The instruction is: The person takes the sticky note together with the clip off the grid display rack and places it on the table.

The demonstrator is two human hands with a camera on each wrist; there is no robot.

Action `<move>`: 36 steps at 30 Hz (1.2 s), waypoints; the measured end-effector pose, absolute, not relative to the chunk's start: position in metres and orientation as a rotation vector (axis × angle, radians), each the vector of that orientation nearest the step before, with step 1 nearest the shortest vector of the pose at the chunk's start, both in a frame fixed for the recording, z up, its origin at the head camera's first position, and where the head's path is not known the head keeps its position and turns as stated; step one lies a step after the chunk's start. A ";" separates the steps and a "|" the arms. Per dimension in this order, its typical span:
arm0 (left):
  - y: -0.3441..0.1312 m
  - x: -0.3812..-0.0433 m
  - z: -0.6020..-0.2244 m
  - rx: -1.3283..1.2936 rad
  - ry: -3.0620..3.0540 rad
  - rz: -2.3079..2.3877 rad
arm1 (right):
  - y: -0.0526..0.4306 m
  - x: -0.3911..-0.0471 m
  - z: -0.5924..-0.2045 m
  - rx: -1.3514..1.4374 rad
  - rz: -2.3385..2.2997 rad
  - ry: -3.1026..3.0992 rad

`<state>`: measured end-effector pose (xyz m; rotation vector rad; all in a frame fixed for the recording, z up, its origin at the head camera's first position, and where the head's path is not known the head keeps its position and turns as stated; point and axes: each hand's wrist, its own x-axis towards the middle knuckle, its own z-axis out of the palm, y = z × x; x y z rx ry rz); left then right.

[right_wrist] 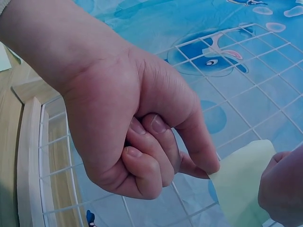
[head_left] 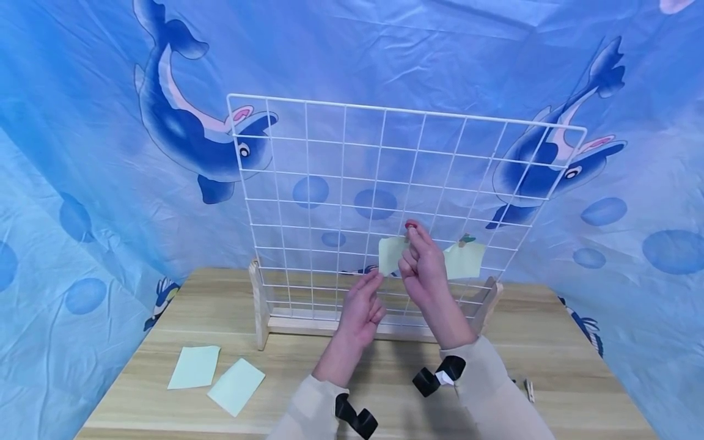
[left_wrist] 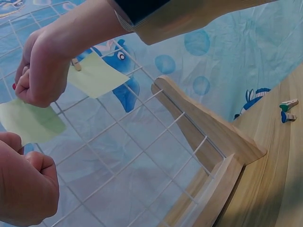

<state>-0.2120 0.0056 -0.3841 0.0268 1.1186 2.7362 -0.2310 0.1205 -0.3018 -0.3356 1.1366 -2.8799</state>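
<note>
My right hand (head_left: 426,266) pinches a small red-topped clothespin (head_left: 410,224) at the upper edge of a pale green paper sheet (head_left: 390,253), against the white wire grid (head_left: 324,214). That sheet's lower left corner is pinched by my left hand (head_left: 363,308); the left wrist view shows this hand (left_wrist: 26,184) at its lower left. Looming large in the right wrist view, the left hand (right_wrist: 137,118) has thumb and index finger at the paper (right_wrist: 241,182). To the right, a second pale green sheet (head_left: 464,261) hangs from a green-topped clothespin (head_left: 467,239).
Two more pale green sheets, one left (head_left: 194,367) and one right (head_left: 236,387), lie at the table's left. A green clothespin (left_wrist: 289,104) and a blue one (left_wrist: 287,117) lie on the right side. Wooden feet (head_left: 261,305) hold the grid before a blue dolphin-print cloth (head_left: 181,49).
</note>
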 end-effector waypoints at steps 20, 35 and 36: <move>0.005 -0.208 -0.382 0.015 1.126 2.760 | 0.118 -0.229 -0.297 -0.422 -2.948 1.069; 0.000 -0.205 -0.385 0.010 1.134 2.774 | 0.118 -0.222 -0.298 -0.448 -2.928 1.116; -0.001 -0.205 -0.386 0.001 1.134 2.773 | 0.118 -0.221 -0.298 -0.453 -2.925 1.120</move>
